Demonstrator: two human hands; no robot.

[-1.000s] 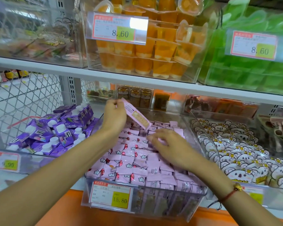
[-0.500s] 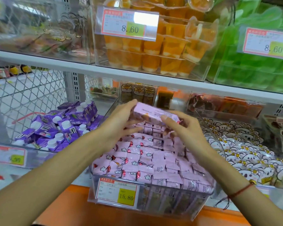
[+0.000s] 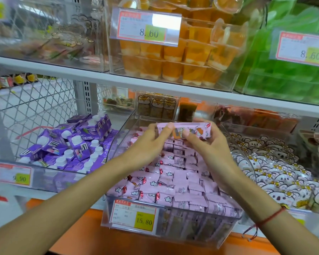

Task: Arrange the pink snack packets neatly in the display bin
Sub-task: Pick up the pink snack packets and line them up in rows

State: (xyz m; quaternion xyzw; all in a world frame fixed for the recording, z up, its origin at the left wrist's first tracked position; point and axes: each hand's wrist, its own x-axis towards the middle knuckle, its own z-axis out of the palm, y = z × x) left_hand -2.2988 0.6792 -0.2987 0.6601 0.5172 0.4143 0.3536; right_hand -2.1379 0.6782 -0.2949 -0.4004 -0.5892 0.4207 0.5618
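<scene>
A clear display bin stands at the middle of the lower shelf, filled with rows of pink snack packets. Above its far half I hold one pink packet level, printed face toward me. My left hand pinches its left end between thumb and fingers. My right hand grips its right end and underside. Both hands hover just above the stacked packets.
A bin of purple drink cartons sits to the left, a bin of white bear-print packets to the right. A price tag reading 15.80 hangs on the front wall. The upper shelf edge with orange jelly cups is close overhead.
My right hand left the stacked packets and joined my left on the raised packet. Together they have turned it from tilted to level, printed face toward me.
</scene>
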